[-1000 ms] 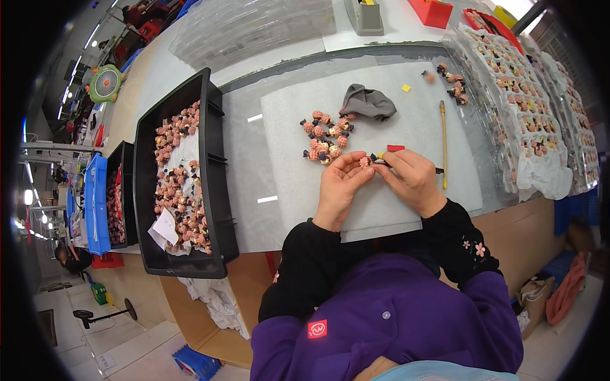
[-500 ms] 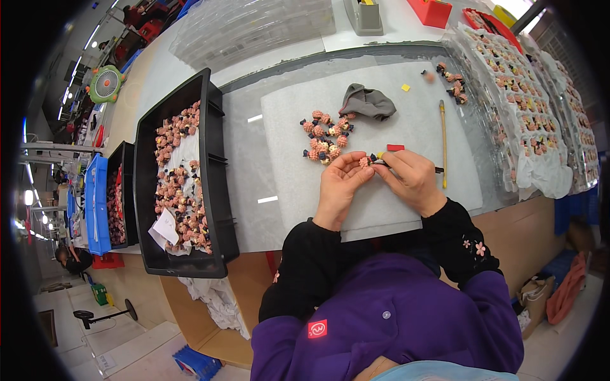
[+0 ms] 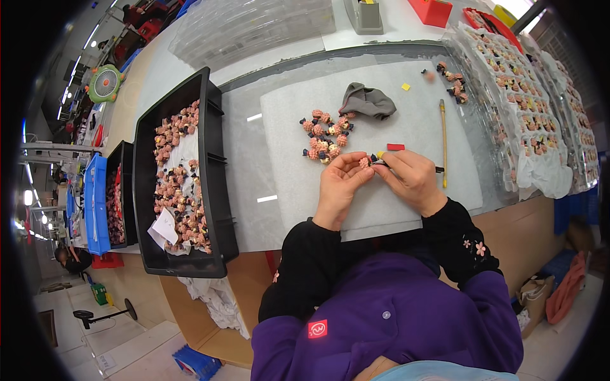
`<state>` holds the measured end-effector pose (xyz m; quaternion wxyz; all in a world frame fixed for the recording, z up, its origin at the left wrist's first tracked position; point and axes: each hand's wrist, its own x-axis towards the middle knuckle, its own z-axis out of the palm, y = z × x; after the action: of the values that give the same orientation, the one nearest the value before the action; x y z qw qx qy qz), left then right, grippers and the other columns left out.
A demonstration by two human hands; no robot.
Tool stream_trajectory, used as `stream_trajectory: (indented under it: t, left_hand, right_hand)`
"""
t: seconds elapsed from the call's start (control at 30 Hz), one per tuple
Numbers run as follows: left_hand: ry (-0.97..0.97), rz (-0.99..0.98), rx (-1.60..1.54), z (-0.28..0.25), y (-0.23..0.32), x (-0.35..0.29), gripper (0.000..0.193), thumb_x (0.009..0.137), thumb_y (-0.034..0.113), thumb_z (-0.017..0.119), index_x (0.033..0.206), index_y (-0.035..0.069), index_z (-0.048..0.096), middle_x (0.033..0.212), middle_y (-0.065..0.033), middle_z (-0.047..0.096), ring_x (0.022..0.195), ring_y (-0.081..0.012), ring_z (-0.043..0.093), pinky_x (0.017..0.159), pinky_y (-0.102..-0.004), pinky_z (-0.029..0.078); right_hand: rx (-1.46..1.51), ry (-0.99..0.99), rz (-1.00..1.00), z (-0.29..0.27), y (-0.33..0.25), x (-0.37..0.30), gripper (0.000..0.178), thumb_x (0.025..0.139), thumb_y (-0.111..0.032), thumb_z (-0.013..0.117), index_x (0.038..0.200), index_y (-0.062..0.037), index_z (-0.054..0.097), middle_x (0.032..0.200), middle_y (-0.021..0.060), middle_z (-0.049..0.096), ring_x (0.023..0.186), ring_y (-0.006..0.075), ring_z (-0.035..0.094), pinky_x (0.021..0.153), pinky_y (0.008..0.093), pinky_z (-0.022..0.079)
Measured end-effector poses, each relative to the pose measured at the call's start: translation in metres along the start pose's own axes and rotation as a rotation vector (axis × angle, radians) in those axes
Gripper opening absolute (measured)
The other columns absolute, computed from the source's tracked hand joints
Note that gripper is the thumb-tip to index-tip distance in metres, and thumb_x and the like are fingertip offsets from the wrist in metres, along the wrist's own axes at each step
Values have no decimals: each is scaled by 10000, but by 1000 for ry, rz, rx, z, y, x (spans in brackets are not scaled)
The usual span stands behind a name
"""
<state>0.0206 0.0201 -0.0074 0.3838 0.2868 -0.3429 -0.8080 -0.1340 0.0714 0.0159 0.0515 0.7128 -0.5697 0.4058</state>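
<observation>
My left hand (image 3: 340,185) pinches a small pink, knobbly figurine (image 3: 364,163) with a dark blue part between thumb and fingertips. Against it, my right hand (image 3: 414,181) is closed round a slim dark tool (image 3: 439,169), whose end pokes out past the fingers; its tip is too small to make out. Something yellow (image 3: 380,154) shows at the right fingertips. Just beyond my left hand lies a loose cluster of similar pink figurines (image 3: 325,134) on a white sheet (image 3: 286,108), with a grey cloth (image 3: 370,101) behind them.
A red block (image 3: 395,147), a yellow piece (image 3: 405,87) and a thin yellow stick (image 3: 443,146) lie around my right hand. At left stands a black crate (image 3: 219,184) of figurines. Clear trays (image 3: 530,108) of figurines stand at right, and stacked clear trays (image 3: 254,32) at the back.
</observation>
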Motion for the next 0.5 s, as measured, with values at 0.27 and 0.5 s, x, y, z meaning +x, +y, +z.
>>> stream_trajectory:
  t: [0.27,0.5]
  left_hand:
    - [-2,-11,9,1,1,-1,305,762,-83,584,1049,-35,493,938,-73,561,875,-124,555,807,-242,476]
    - [4,-4,20,0,0,0,305,753,-76,602,1037,-36,501,947,-86,574,869,-132,573,787,-239,485]
  right_hand:
    - [-7,15,-27,1,1,-1,188,669,-150,693,801,-57,598,620,32,544,520,181,538,446,289,421]
    - [-22,10,-16,2,1,-1,188,682,-161,689,806,-57,592,604,30,526,514,180,530,441,291,416]
